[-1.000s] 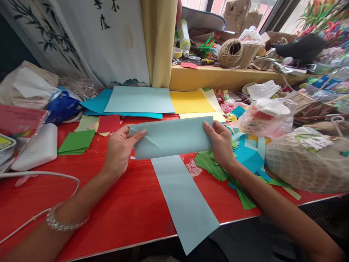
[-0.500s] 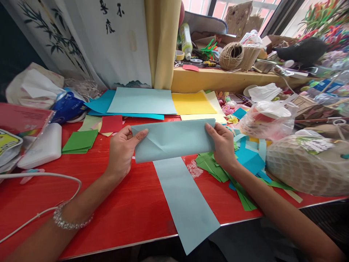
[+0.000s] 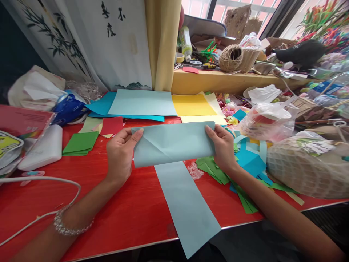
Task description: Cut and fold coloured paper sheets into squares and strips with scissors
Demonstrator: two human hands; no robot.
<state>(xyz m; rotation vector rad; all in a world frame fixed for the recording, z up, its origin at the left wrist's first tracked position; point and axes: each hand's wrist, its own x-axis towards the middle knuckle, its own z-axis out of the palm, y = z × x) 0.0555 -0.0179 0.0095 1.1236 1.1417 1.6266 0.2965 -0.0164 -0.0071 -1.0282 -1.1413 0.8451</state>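
Note:
Between my two hands stretches a pale blue sheet of paper (image 3: pixel 174 143), lifted over the red table and marked by a diagonal crease. My left hand (image 3: pixel 121 153) pinches its upper left corner, thumb in front. At the upper right corner my right hand (image 3: pixel 223 145) grips it the same way. Below it, a pale blue paper strip (image 3: pixel 187 203) lies on the table and sticks out past the front edge. Whether the strip and the held sheet touch cannot be seen.
On the red table (image 3: pixel 131 218) lie green squares (image 3: pixel 80 142), green pieces (image 3: pixel 212 169) and blue cut paper (image 3: pixel 251 158). Coloured sheets (image 3: pixel 144 103) lie behind. A white cable (image 3: pixel 62 180) curls at left; a netted bag (image 3: pixel 305 167) sits right. Twine (image 3: pixel 230 58) rests on the ledge.
My left thumb has slid slightly left towards the sheet's corner. The whole view has shifted a little, so everything sits slightly lower. Both hands keep their hold.

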